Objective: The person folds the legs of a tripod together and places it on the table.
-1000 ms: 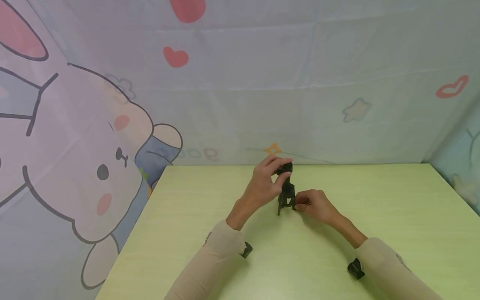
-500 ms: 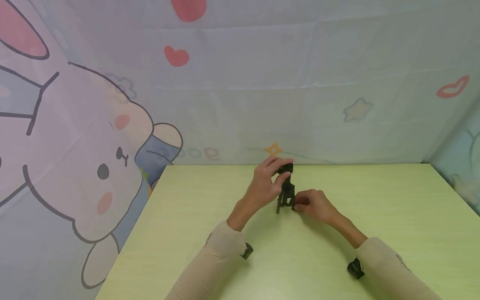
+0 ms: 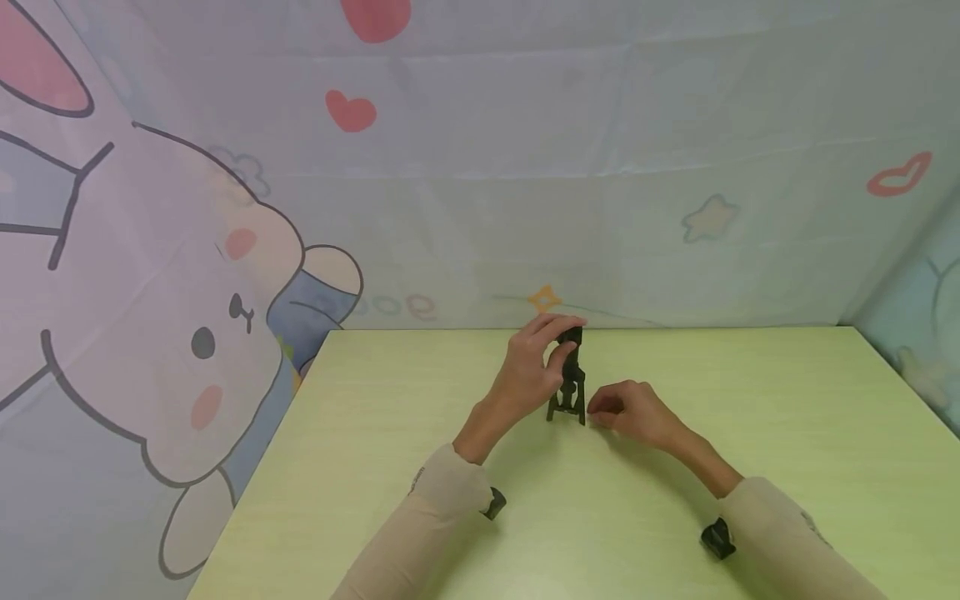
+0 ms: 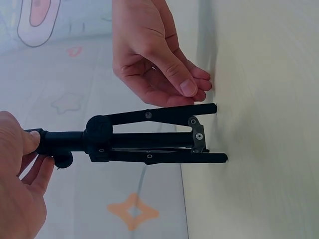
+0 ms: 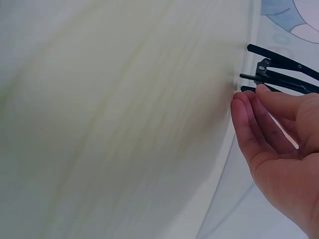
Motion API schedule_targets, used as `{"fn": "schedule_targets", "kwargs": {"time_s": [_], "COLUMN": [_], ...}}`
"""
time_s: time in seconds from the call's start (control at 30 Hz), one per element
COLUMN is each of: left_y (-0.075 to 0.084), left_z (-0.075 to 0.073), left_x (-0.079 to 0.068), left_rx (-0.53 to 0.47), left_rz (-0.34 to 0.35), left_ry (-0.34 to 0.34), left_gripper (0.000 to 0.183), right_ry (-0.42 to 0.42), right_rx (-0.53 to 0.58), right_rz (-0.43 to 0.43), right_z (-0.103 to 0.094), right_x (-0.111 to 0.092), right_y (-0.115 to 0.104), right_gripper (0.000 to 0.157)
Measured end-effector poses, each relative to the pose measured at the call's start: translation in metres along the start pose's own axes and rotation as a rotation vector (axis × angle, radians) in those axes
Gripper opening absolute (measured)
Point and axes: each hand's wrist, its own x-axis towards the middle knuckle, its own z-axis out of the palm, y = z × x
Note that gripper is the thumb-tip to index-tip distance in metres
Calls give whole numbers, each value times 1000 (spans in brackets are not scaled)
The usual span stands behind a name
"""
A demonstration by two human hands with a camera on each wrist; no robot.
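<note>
A small black tripod [image 3: 570, 386] stands upright on the table, its legs only slightly spread. My left hand [image 3: 522, 372] pinches its top between thumb and fingers. In the left wrist view, the tripod [image 4: 144, 140] shows its centre column, hinged braces and a round knob [image 4: 63, 159] just below my left fingers. My right hand [image 3: 633, 414] is low beside the right leg, fingers loosely bent and nothing between them. The right wrist view has the leg ends [image 5: 274, 56] just past the fingertips of my right hand [image 5: 284, 164].
The pale yellow-green table [image 3: 637, 533] ends behind the tripod at a printed cloth backdrop [image 3: 480, 225] with a cartoon rabbit at left. Both sleeved forearms carry black wrist devices [image 3: 717, 539].
The tripod has turned in my left hand and its feet have shifted a little left. My right fingers, earlier at the right leg, now have a small gap from it.
</note>
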Motion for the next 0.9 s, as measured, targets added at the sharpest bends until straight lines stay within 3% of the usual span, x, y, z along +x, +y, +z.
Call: {"fn": "schedule_targets", "kwargs": {"time_s": [0.37, 0.63, 0.9], "left_y": [-2, 1, 0], "left_z": [4, 3, 3], "left_x": [2, 1, 1], "left_rx": [-79, -138, -164], "left_rz": [24, -40, -45], "left_ry": [30, 18, -1], "left_gripper": [23, 20, 19], "right_ry": [-10, -11, -18], "right_rx": [6, 34, 29], "right_rz": [13, 15, 7], "right_z": [-5, -5, -6], "right_x": [-4, -3, -3], "right_y": [5, 5, 4], "right_gripper": [5, 4, 6]}}
